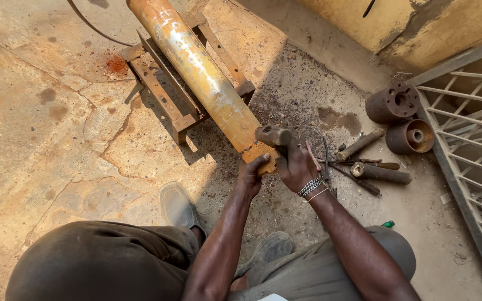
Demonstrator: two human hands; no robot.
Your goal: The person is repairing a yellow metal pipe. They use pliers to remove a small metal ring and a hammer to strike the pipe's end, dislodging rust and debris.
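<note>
Rusty yellow steel pipe (202, 78), laid slantwise across a low angle-iron stand (165, 95) on cracked concrete floor (46, 139). Left hand (252, 173), gripped around the pipe's near end. Right hand (297, 167), clenched on the handle of a hammer (273, 135), head raised just above that end. Loose hammers and rods (372, 170) near the right wrist; two rusted hubs (400, 117) beside a metal grille (470, 139).
</note>
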